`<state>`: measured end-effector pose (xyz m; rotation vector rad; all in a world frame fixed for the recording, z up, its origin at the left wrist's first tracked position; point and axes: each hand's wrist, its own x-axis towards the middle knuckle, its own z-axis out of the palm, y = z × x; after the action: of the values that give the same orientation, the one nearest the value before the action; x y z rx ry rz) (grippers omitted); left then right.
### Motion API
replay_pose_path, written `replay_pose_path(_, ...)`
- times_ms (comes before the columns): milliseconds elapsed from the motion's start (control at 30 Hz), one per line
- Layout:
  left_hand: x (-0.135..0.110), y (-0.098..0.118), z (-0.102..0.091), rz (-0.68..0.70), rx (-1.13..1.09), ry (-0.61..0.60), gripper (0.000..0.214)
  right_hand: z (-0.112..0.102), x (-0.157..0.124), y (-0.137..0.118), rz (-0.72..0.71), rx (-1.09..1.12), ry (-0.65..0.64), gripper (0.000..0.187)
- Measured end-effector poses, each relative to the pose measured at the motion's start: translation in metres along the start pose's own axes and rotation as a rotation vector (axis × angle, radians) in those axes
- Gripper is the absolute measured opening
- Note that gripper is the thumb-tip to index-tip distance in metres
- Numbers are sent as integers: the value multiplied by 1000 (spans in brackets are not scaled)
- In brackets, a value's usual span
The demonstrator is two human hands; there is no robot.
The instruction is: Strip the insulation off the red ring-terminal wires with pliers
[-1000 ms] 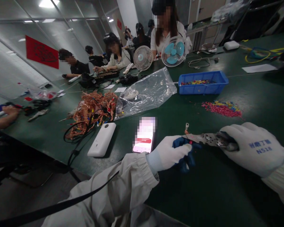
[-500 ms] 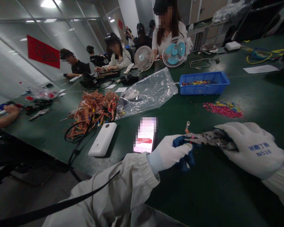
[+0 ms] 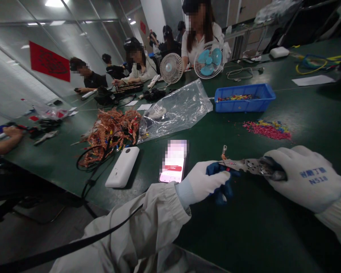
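My left hand, in a white glove with blue-coated fingers, pinches a short copper wire with a flat metal lug at its upper end. A bit of red shows by the thumb tip; much of the wire is hidden by the fingers. My right hand, gloved alike, is wrapped around the handles of wire strippers. Their flat jaws reach left to the wire at my left fingertips. Beyond the hands lies a pile of pink, yellow and blue scraps.
Left of my hands lie a lit phone, a white power bank and a heap of copper wires. Behind them are a clear plastic bag and a blue bin holding coloured bits. Two fans and several people are farther back.
The right hand and strippers have shifted slightly to the right, with the jaws still at the wire. The left hand keeps its pinch. The view has moved a little.
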<state>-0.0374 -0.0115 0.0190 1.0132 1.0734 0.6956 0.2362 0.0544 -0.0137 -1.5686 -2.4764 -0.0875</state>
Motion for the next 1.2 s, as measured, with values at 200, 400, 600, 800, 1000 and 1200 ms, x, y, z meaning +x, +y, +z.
replay_pose_path(200,0,4,4,-28,-46,1,30,3,-2,3,-26,5,48,40)
replay_pose_path(400,4,-3,1,23,-128,-22,32,14,-8,7,-58,-18,189,44)
replay_pose_path(600,7,-5,-5,28,-230,-139,48,18,-11,12,-42,-18,180,46)
replay_pose_path(800,6,-3,-5,16,-181,-111,49,19,-13,11,-49,-74,269,51)
replay_pose_path(1000,5,-3,-2,26,-193,-90,48,21,-14,10,-53,-50,269,55)
replay_pose_path(1200,4,-2,-2,9,-139,-62,42,15,-12,1,-28,-99,292,46)
